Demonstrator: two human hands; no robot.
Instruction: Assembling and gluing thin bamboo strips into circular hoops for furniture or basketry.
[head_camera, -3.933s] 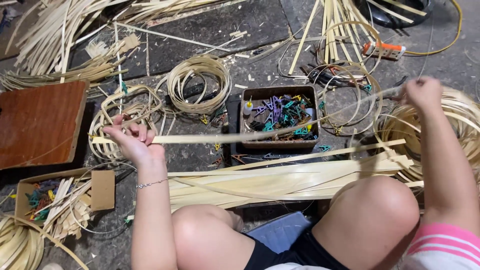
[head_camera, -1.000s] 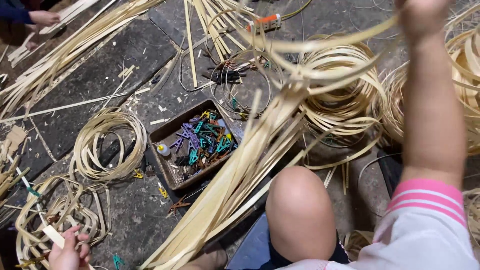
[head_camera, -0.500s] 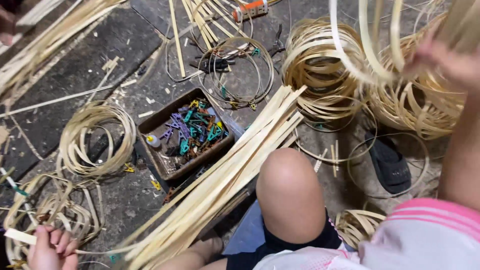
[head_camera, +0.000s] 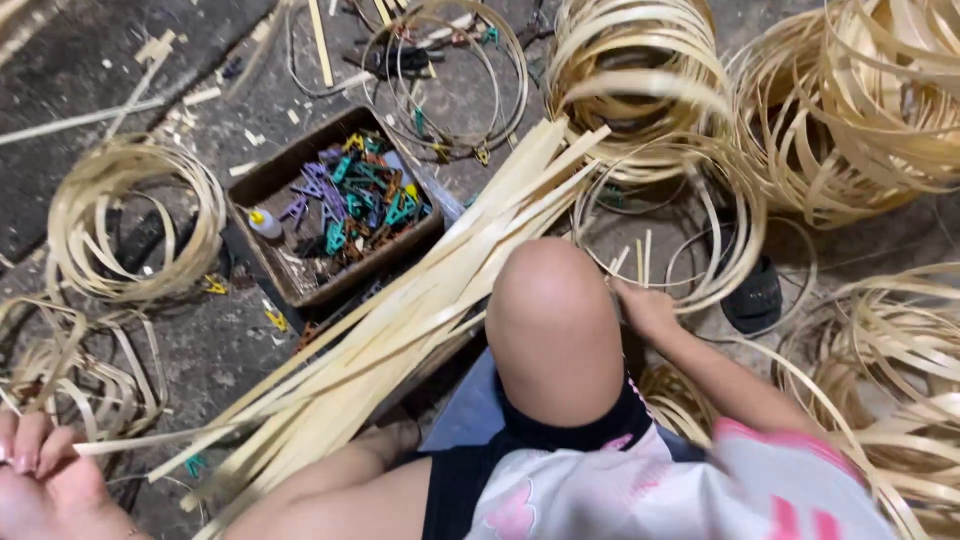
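The left hand (head_camera: 40, 480), low at the frame's corner, had its fingers (head_camera: 25, 440) closed on the end of one thin bamboo strip (head_camera: 150, 438), drawn clear of the bundle of bamboo strips (head_camera: 400, 320) lying across the floor (head_camera: 90, 70), probably to keep it separate. The right hand (head_camera: 645, 305) rested beside the knee (head_camera: 550, 300) on a strip coil (head_camera: 700, 230); whether its fingers gripped could not be told. A tray of coloured clips (head_camera: 350, 200) sat near.

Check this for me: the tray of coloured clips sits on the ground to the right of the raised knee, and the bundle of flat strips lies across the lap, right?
Not quite. In the head view the tray of coloured clips sits to the left of the raised knee, not the right. The bundle of flat strips does lie across the lap.
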